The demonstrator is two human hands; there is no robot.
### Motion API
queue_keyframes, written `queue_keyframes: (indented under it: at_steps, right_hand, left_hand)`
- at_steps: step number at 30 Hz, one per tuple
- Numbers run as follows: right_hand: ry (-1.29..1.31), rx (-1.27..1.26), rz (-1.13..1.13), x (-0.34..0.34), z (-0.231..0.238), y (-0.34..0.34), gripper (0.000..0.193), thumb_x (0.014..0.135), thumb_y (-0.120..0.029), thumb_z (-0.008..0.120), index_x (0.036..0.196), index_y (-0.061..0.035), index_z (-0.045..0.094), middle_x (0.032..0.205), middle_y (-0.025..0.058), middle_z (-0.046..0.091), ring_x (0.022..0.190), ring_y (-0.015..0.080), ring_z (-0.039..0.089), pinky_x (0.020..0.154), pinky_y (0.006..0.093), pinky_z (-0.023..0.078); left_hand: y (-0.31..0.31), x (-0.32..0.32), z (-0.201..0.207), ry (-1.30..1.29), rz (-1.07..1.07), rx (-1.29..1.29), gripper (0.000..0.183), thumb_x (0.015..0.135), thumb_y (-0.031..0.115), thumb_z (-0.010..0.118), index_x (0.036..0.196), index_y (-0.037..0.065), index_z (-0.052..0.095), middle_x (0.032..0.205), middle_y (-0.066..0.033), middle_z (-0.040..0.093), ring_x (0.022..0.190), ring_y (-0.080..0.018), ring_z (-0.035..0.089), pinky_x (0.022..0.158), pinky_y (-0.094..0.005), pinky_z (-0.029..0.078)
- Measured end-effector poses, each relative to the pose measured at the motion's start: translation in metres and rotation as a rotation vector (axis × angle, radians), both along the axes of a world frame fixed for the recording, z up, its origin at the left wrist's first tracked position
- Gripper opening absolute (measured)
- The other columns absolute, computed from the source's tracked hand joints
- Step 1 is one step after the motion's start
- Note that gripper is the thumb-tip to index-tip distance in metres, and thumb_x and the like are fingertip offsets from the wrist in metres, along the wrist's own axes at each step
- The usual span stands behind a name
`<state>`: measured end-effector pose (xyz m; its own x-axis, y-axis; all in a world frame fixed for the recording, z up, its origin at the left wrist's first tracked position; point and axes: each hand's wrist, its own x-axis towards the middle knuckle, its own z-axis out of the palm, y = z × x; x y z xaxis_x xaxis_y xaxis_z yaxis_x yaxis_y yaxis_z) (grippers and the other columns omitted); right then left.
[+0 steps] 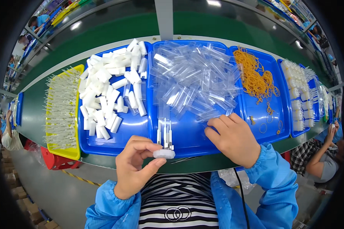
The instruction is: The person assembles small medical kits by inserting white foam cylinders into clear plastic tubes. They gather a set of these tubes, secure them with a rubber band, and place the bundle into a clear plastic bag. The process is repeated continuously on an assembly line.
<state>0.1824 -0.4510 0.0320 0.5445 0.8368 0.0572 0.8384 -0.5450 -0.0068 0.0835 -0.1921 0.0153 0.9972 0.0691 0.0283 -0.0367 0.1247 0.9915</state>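
- Left hand point(135, 166): thumb and forefinger pinch the white base of a part point(164, 153); the other fingers are curled in behind.
- Part: held upright at the near edge of the middle tray point(191, 133), thin prongs pointing away from the wearer. Clear film shows around the prongs; whether they sit inside a bag cannot be told.
- Right hand point(233, 139): over the right side of the middle tray, back of the hand up, fingers bent, tips at the near edge of the bag pile. Whether they grip a bag cannot be told.
- Bags point(195, 76): clear, narrow, heaped loosely across the far half of the middle tray, some overlapping its sides.
- Left tray point(130, 128): blue, beside the middle tray; holds white tubes point(107, 87) piled in all directions.
- Yellow tray point(68, 154): beyond the left tray, filled with rows of thin, pale pieces point(63, 110).
- Right tray point(262, 116): blue; orange bands point(252, 74) tangled at the far side, a few loose ones nearer the wearer.
- Outer tray point(302, 133): blue, right of the bands; white bundles point(296, 91) stacked within.
- Table point(107, 162): green, under all the trays.
- Stool point(55, 159): red, below the table edge at left.
- Cable point(241, 194): black, hanging beside the right sleeve point(275, 179), which is blue.
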Motion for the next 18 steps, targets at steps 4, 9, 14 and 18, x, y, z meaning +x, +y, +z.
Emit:
queue_keyframes:
  at_steps: [4,9,14,18]
  right_hand:
    - [0.147,-0.034,0.004,0.002,0.014,0.001,0.023,0.075,-0.014,0.065,0.097,-0.0088,0.065,0.096,0.0033,0.059,0.092,0.0202,0.057,0.077,0.035,0.044]
    - [0.149,0.344,0.074,0.019,0.025,0.051,0.017,0.078,-0.013,0.072,0.094,-0.0101,0.066,0.087,0.0024,0.06,0.082,0.0211,0.058,0.073,0.0345,0.043]
    - [-0.01,0.391,0.079,0.057,-0.002,0.147,0.02,0.083,-0.021,0.072,0.098,-0.0078,0.068,0.087,0.0055,0.065,0.084,0.0236,0.06,0.073,0.0375,0.045]
    - [0.031,0.221,0.061,0.065,-0.022,0.186,0.028,0.084,-0.027,0.072,0.103,-0.0071,0.068,0.087,0.008,0.066,0.088,0.0257,0.062,0.075,0.0391,0.046]
  left_hand:
    - [0.013,-0.008,-0.002,-0.195,0.03,0.527,0.027,0.078,-0.007,0.076,0.102,-0.003,0.066,0.101,-0.0118,0.059,0.09,-0.0203,0.061,0.079,-0.031,0.051]
    - [0.026,-0.016,-0.004,-0.232,0.276,0.817,0.029,0.074,-0.009,0.076,0.1,0.003,0.071,0.093,-0.0086,0.061,0.084,-0.021,0.059,0.074,-0.0294,0.048]
    - [0.045,-0.023,-0.012,-0.137,0.363,0.619,0.026,0.081,-0.007,0.073,0.105,0.001,0.068,0.098,-0.0089,0.06,0.091,-0.0186,0.062,0.079,-0.0295,0.05]
    - [0.058,-0.027,-0.019,0.008,0.4,0.054,0.026,0.085,-0.006,0.071,0.11,-0.001,0.064,0.108,-0.0103,0.057,0.096,-0.0171,0.063,0.086,-0.0297,0.053]
